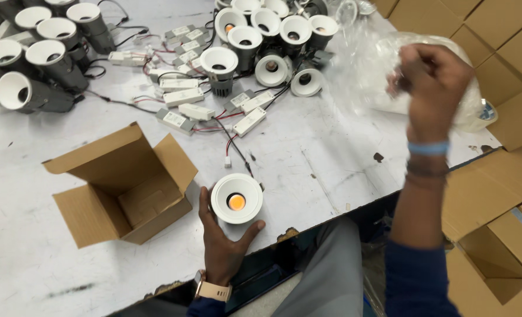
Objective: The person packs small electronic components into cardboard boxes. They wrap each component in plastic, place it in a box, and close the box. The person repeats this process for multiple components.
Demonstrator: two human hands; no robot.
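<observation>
My left hand (222,238) grips a round white downlight (236,198) with an orange centre, standing face up near the front edge of the white worktable (308,147). A red and black cable runs from the light to a white driver box (249,121). Just left of it an open brown cardboard box (123,191) lies with its flaps spread. My right hand (434,88) is raised at the right, blurred, its fingers closed at a heap of clear plastic bags (366,70).
Several white downlights (272,41) with grey bodies cluster at the back centre, and more downlights (32,58) at the back left. White driver boxes (181,97) with wires lie between them. Flat cardboard cartons (496,194) stack along the right.
</observation>
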